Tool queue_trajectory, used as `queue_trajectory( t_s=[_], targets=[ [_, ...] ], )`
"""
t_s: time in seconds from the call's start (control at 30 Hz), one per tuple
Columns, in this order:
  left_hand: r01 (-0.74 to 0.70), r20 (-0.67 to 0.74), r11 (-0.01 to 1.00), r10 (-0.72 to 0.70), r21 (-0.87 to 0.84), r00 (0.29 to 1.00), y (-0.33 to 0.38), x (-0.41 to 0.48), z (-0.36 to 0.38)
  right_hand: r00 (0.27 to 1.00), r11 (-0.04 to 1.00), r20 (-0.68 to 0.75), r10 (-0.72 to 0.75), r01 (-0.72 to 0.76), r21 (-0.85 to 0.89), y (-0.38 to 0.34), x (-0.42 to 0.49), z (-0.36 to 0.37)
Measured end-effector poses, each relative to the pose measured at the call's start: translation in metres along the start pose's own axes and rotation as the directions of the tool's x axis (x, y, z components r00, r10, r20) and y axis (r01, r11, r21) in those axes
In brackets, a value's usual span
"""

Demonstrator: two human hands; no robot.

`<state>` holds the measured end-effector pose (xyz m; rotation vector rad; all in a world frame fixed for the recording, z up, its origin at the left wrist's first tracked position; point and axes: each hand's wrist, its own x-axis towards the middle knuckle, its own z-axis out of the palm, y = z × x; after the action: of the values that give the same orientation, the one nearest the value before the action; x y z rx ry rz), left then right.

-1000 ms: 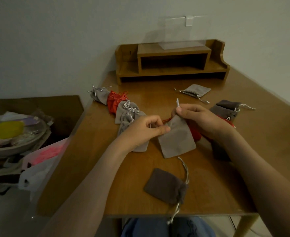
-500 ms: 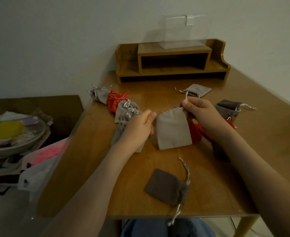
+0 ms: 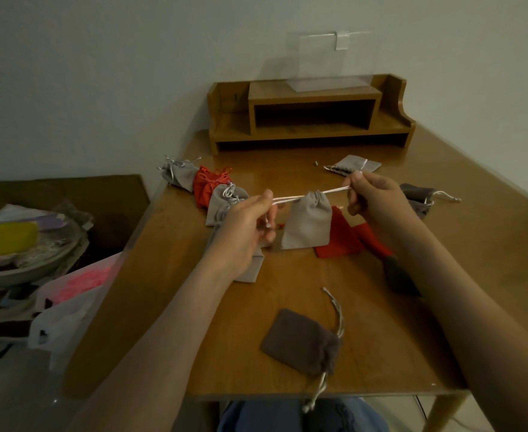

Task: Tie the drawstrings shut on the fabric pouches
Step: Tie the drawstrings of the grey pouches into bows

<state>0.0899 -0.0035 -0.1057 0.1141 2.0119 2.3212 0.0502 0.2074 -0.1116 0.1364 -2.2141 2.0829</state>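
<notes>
Off the left edge of the table (image 3: 474, 244) I am seeing a bowl (image 3: 22, 269) of clutter and a white plastic bag (image 3: 66, 319) lying lower down. Along the table's left side a row of pouches with bunched mouths is lying: a grey end pouch (image 3: 181, 176), a red bunched pouch (image 3: 208, 190) touching it, then more grey ones partly hidden behind the left hand (image 3: 244, 229).

That hand is pinching one end of the white drawstring (image 3: 287, 199) between thumb and curled fingers. The light grey pouch (image 3: 307, 222) is hanging from the cord between the two hands, its mouth gathered tight. I cannot tell whether its bottom is touching the wood. The right hand (image 3: 378, 201) is gripping the cord's other end a little higher, so the string is running taut across.

A flat red pouch (image 3: 343, 241) is lying behind the hanging one, reaching under the right wrist. Nearer me, a dark brown pouch (image 3: 300, 341) is lying by the front edge, one cord dangling over it. Further right, a dark grey pouch (image 3: 418, 194) is resting just beyond the right hand, and a pale pouch (image 3: 354, 165) is lying near the wooden shelf (image 3: 312, 113) at the back.
</notes>
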Motion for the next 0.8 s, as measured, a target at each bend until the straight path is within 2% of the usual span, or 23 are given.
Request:
queue_trajectory(
  t_s=[0.07,0.13,0.27,0.33,0.43,0.53,0.6,0.7,0.8],
  targets=[
    [0.065,0.094,0.951,-0.038,-0.301,0.995,0.004,-0.003,0.001,0.998,0.999,0.061,0.030,-0.029,-0.019,-0.002,-0.001,0.001],
    [0.128,0.204,0.856,-0.027,-0.500,0.979,0.006,-0.005,0.003,0.990,0.998,0.128,0.065,-0.061,-0.034,-0.004,-0.002,0.003],
    [0.164,0.291,0.732,0.049,-0.661,0.955,0.006,-0.007,0.003,0.963,0.992,0.253,0.093,-0.111,0.059,-0.008,-0.005,0.006],
    [0.154,0.275,0.724,0.051,-0.672,0.960,0.007,-0.008,0.003,0.954,0.985,0.292,0.063,-0.105,0.134,-0.009,-0.006,0.006],
    [0.134,0.208,0.796,-0.011,-0.590,0.978,0.005,-0.004,0.006,0.930,0.976,0.367,-0.013,-0.068,0.206,-0.010,-0.007,0.006],
    [0.174,0.162,0.837,-0.104,-0.519,0.981,0.004,-0.003,0.008,0.898,0.954,0.423,-0.117,-0.016,0.298,-0.012,-0.009,0.009],
    [0.228,0.160,0.854,-0.172,-0.468,0.972,0.005,-0.004,0.009,0.898,0.938,0.407,-0.165,0.015,0.348,-0.016,-0.011,0.012],
    [0.289,0.140,0.869,-0.254,-0.402,0.957,0.007,-0.002,0.007,0.883,0.926,0.363,-0.299,0.176,0.334,-0.019,-0.012,0.014],
    [0.335,0.173,0.858,-0.290,-0.388,0.941,0.010,-0.002,0.008,0.815,0.892,0.372,-0.445,0.366,0.265,-0.023,-0.012,0.017]
  ],
)
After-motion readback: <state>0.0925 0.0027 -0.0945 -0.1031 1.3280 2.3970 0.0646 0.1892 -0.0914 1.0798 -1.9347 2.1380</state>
